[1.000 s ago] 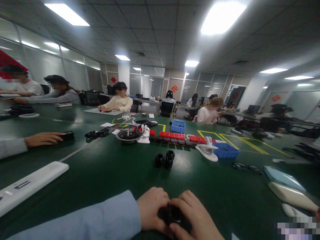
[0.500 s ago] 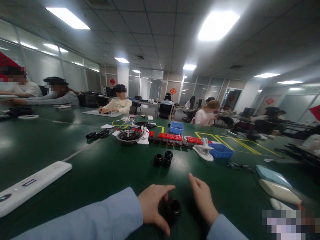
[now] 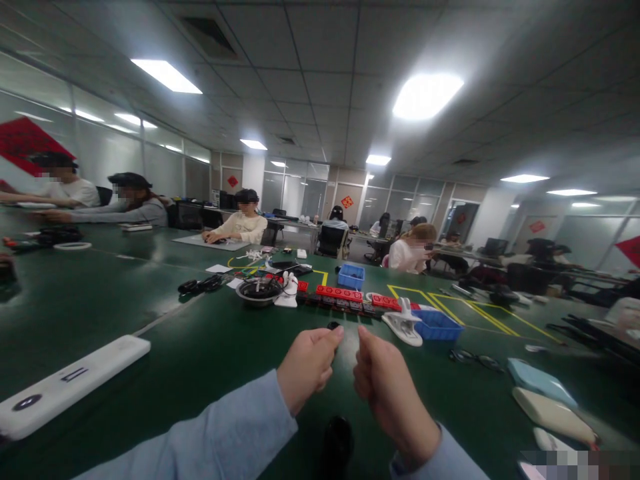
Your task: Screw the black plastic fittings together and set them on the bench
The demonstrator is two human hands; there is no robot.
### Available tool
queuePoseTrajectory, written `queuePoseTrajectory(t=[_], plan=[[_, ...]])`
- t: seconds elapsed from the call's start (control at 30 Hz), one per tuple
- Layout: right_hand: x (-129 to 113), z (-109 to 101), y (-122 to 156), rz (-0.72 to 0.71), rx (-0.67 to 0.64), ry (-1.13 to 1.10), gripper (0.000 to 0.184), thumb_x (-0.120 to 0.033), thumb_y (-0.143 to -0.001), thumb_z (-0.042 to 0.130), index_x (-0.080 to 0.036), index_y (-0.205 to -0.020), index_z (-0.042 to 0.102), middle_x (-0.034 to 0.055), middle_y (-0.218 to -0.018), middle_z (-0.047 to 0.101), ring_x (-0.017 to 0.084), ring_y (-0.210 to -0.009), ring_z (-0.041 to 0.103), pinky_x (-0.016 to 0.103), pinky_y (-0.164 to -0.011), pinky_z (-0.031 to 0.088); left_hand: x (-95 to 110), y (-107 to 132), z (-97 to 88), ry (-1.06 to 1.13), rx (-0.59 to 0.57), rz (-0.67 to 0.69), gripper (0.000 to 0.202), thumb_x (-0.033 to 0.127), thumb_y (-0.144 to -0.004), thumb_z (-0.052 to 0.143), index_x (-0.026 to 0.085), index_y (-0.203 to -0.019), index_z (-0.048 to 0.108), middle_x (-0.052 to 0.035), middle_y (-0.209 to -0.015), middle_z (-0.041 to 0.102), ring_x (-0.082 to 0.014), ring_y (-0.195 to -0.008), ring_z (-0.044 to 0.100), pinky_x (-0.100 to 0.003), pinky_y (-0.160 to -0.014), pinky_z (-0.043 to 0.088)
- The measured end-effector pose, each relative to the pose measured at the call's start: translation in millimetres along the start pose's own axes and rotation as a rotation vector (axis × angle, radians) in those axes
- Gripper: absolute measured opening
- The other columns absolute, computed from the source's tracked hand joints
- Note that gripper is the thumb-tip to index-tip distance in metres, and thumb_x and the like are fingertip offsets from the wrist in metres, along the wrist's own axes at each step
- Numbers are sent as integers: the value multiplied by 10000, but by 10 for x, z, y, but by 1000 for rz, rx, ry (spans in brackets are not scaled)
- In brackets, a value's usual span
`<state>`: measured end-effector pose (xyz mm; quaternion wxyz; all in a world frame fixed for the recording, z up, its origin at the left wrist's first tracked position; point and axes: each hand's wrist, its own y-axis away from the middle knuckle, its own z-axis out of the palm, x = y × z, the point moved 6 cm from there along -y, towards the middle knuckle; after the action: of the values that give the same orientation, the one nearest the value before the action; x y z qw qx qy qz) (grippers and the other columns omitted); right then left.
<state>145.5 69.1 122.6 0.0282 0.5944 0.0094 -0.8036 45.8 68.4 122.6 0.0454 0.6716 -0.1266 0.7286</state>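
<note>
My left hand (image 3: 309, 367) is closed above the green table, its thumb pressed toward curled fingers. A black rounded piece (image 3: 333, 325) peeks out by the thumb tip; whether the hand grips it or it stands behind cannot be told. Facing it across a small gap is my right hand (image 3: 387, 383), fingers curled and thumb pointing forward, with nothing visible in it. Below and between the wrists, a glossy black hollow cylinder (image 3: 339, 437) stands on the table near me. My left hand covers the spot where several black pieces stood.
Beyond my hands lie a red-and-black strip (image 3: 340, 297), a white clip (image 3: 403, 323), blue bins (image 3: 437, 325) and a bowl of cable (image 3: 257, 291). A white power strip (image 3: 75, 387) lies left; glasses (image 3: 477, 360) and cases (image 3: 543, 381) lie right. Other people sit farther off.
Both hands have moved forward, away from the near black cylinder, and their fingers have gone from spread to curled. The left hand now hides most of the black pieces. The camera has tilted up.
</note>
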Motion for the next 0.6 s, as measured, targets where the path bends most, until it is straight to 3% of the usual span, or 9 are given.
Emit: queuePoseTrajectory(t=[0.07,0.17,0.3,0.47,0.53,0.6], plan=[[42,-24,8,71,28,-82,396,-411,-667,557,-211,-516,250,-128,-355,194,26,-286,143,154,-301,109,-108,-37,41,198,23,-215,514,624,-704,523,209,-580,245,132,-372,153,-44,-322,95,-187,-353,73],[34,-46,-22,91,34,-128,368,-367,-684,522,-208,-514,238,-128,-351,190,26,-288,133,152,-303,103,-59,-14,120,335,-14,-314,486,528,-749,535,205,-580,215,140,-344,151,-32,-298,68,-169,-334,50],[-9,-9,-116,32,-2,-139,350,-341,-667,529,-200,-497,257,-123,-358,210,21,-293,153,149,-302,120,128,-31,215,419,-63,-229,432,430,-799,510,197,-572,225,136,-331,175,-25,-278,78,-155,-314,70],[116,-104,-193,102,36,-151,342,-325,-701,494,-208,-506,239,-127,-351,184,26,-279,141,151,-295,117,-20,-85,250,429,-25,-290,394,381,-846,427,195,-564,225,130,-333,152,-32,-284,66,-163,-320,62],[127,-105,-160,104,45,-146,347,-327,-711,504,-206,-506,251,-125,-348,195,26,-276,148,149,-295,122,20,-64,257,336,-50,-179,402,411,-813,488,189,-556,272,122,-350,205,-31,-298,122,-163,-328,113],[79,-41,-106,86,47,-139,337,-319,-727,510,-200,-506,285,-118,-345,223,27,-275,164,149,-296,123,182,-53,246,226,-55,19,388,431,-771,561,172,-564,360,90,-405,335,-41,-349,271,-164,-372,228]])
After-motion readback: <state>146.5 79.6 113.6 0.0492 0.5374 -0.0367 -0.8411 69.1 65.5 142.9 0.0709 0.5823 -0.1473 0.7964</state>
